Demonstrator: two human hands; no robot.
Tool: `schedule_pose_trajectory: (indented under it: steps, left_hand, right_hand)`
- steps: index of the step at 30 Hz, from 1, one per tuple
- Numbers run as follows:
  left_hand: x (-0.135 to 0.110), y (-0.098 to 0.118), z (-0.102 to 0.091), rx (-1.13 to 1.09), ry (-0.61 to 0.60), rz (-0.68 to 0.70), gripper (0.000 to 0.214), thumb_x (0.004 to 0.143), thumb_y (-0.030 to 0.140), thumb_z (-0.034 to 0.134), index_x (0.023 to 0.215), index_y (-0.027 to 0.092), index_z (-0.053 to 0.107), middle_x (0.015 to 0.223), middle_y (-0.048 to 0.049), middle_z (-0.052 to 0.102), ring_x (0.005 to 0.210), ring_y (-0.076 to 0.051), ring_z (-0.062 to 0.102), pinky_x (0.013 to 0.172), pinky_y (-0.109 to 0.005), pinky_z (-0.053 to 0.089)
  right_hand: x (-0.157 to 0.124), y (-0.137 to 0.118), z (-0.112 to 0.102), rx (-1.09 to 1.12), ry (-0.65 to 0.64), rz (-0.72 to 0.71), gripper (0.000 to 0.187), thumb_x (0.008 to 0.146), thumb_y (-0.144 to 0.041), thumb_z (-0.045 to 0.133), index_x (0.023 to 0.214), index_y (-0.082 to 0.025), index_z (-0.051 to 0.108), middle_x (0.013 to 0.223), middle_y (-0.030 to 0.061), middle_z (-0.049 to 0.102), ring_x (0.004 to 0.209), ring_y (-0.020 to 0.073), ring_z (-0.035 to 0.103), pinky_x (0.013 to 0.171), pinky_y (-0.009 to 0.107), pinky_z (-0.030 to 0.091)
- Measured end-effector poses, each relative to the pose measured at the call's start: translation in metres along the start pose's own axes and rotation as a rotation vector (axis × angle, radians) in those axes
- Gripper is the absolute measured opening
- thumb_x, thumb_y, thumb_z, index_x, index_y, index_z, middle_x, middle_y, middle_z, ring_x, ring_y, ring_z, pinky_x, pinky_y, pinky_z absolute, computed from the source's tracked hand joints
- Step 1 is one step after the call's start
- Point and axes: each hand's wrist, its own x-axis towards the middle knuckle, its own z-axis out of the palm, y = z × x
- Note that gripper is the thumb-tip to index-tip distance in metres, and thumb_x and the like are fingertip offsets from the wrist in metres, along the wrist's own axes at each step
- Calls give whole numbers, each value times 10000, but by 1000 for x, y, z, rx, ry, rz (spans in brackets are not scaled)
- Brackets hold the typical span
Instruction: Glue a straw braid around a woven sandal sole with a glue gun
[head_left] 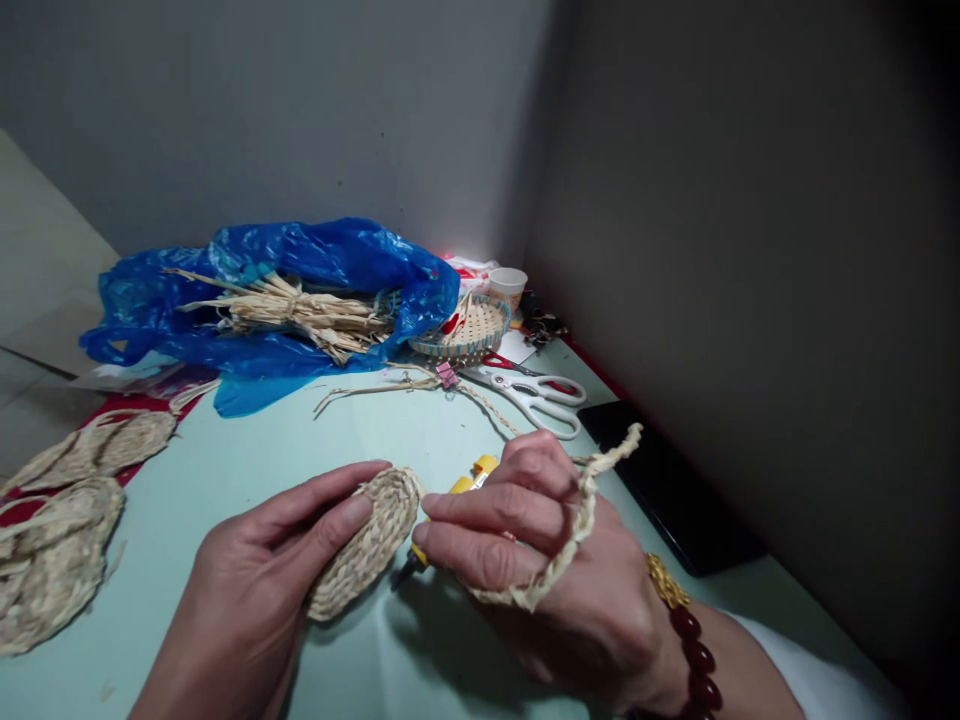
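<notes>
My left hand [281, 570] grips a small oval coil of woven straw [367, 550], thumb on its face and fingers behind. Just right of the coil, my right hand [540, 560] has its thumb and forefinger pinched together near the rim. A braided straw cord [577, 540] loops across those fingers, its loose end sticking up to the right. A yellow glue tube with a black nozzle [409, 568] shows partly behind the right fingers; I cannot tell whether it is held or lies on the table.
Straw sandals [56, 560] lie at the left. A blue plastic bag [337, 250] with a bundle of dry straw [300, 310] stands at the back, beside a woven basket [465, 330] and a paper cup [508, 285]. White-handled scissors [536, 395] and a black tablet [667, 490] are rightward.
</notes>
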Motion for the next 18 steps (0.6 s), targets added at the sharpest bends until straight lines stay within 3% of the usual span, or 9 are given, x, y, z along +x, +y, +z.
schedule_pose_trajectory:
  steps: [10, 18]
  left_hand:
    - [1, 3, 6, 46, 66, 68, 357, 530, 525, 865, 822, 322, 832, 888, 1, 832, 827, -189, 779, 672, -115, 573]
    - [-2, 9, 13, -87, 105, -53, 387, 412, 436, 910, 758, 281, 834, 810, -16, 829, 763, -204, 776, 619, -131, 583]
  right_hand:
    - [3, -5, -3, -81, -4, -19, 215, 887, -83, 603, 1049, -156, 725, 1062, 30, 799, 763, 163, 630, 744, 384, 464]
    - [3, -7, -2, -118, -29, -32, 217, 916, -86, 581, 1078, -115, 721, 1113, 59, 788, 745, 169, 625, 731, 374, 464]
